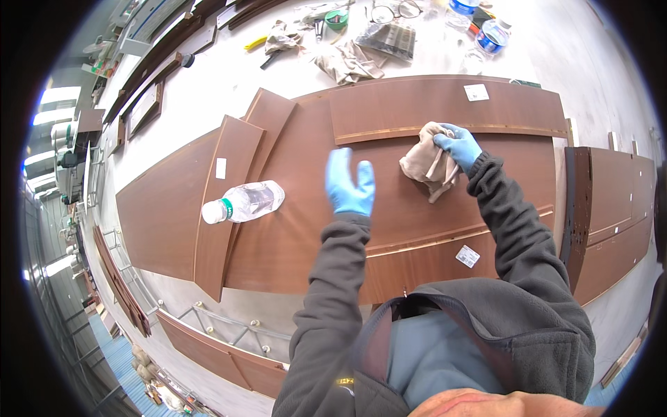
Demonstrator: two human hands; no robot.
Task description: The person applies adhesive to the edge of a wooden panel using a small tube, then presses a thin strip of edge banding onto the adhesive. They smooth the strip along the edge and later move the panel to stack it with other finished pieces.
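A beige cloth [422, 157] hangs bunched from my right hand [458, 145], whose blue-gloved fingers are closed on its upper part. Beneath it lies a wide brown wooden panel [299, 167]. My left hand [349, 183], also in a blue glove, is over the middle of this panel with thumb and fingers apart and nothing in it. To its left, a clear plastic bottle [256, 200] with a white cap lies on its side, partly across a narrow brown board [221, 208]. Another long board [445, 108] with a white label rests along the panel's far edge.
Crumpled cloths [347, 64], a dark plastic bag [389, 42], glasses [396, 12] and a green tape roll [336, 19] lie beyond the panel. Water bottles [492, 38] stand at the far right. Stacked brown panels [615, 208] are on my right. A metal rack [229, 323] is at near left.
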